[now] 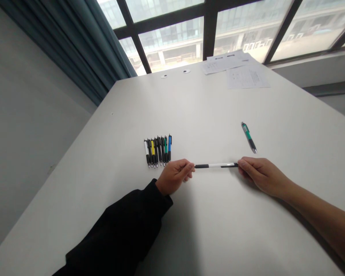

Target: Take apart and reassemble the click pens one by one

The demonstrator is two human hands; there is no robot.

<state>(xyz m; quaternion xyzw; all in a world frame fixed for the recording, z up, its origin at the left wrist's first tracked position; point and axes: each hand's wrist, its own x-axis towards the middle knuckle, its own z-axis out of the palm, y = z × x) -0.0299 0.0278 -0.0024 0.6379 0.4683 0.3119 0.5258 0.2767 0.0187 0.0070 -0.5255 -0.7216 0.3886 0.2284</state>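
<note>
My left hand (174, 176) and my right hand (263, 176) hold a black-and-white click pen (215, 165) level between them, one at each end, just above the white table (218, 111). A tight row of several click pens (158, 151) with black, white, yellow, green and blue barrels lies just left of my left hand. A green-and-grey click pen (248, 137) lies apart, slightly beyond my right hand, at a slant.
Printed papers (247, 76) lie at the table's far right corner. Two small round grommets (175, 71) sit near its far edge. Large window panes (172, 34) fill the back, with a blue-grey curtain (74, 42) at the left.
</note>
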